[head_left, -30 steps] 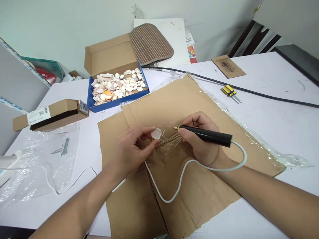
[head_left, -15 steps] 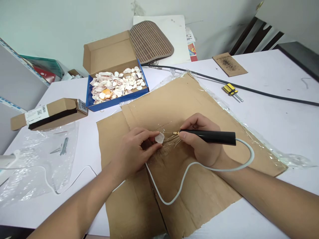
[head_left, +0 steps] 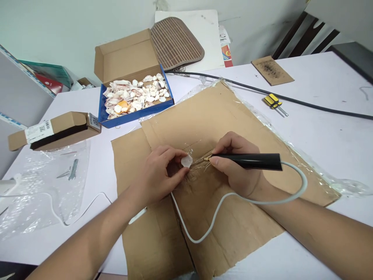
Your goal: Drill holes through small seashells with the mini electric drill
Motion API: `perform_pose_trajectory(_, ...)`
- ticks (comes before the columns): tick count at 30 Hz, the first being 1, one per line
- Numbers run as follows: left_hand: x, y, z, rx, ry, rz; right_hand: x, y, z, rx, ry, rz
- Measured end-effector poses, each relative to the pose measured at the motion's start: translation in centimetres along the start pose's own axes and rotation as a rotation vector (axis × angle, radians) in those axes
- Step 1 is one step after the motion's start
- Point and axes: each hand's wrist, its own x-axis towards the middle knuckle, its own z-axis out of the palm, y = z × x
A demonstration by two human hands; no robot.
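Between thumb and forefinger, my left hand (head_left: 164, 171) pinches a small whitish seashell (head_left: 186, 161) low over the cardboard sheet (head_left: 186, 116). A small dark spot shows on the shell's face. My right hand (head_left: 236, 163) grips a black pen-shaped rotary tool (head_left: 247, 160) with a brass-coloured chuck, as one holds a pen. Its thin bit points left toward the shell; whether the tip touches it I cannot tell. White specks lie just beyond the shell. From the tool's back end a pale cable (head_left: 212, 221) loops under my right wrist and back toward my left hand.
A blue-edged box (head_left: 135, 116) of shells stands open at the back left, beside a long brown carton (head_left: 67, 130). Bubble wrap (head_left: 72, 198) with a small wrench (head_left: 73, 170) lies left. Black-and-yellow screwdrivers (head_left: 273, 102), a black cable (head_left: 247, 90) and a stained cardboard piece (head_left: 271, 70) lie right.
The rotary tool has shifted slightly right and its bit now sits lower beside the shell. The shell has turned a little in my left fingers, and a dark spot shows on it. The view has tilted slightly.
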Motion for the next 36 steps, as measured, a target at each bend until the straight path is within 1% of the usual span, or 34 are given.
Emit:
perform_pose_trajectory(11, -0.1, 0.1, 0.0, 0.007, -0.003, -0.004, 0.0, -0.2, 0.0, 0.008, 0.009, -0.017)
perform_pose_trajectory(16, -0.1, 0.0, -0.1, -0.020, -0.004, -0.032, -0.1, -0.1, 0.0, 0.002, -0.041, -0.043)
perform_pose_trajectory(20, -0.2, -0.1, -0.1, 0.000, 0.000, 0.001, -0.2, -0.1, 0.1, -0.024, -0.046, -0.046)
perform_pose_trajectory(23, -0.2, 0.1, -0.2, 0.007, -0.002, 0.016, -0.2, -0.3, 0.0, -0.050, -0.064, -0.054)
perform_pose_trajectory(28, 0.0, 0.8, -0.2, 0.017, 0.012, -0.010, -0.2, -0.4, -0.1, -0.111, -0.092, -0.062)
perform_pose_trajectory(36, 0.2, 1.1, -0.1, 0.049, 0.016, -0.015, -0.1, -0.2, 0.1, -0.058, -0.102, -0.058)
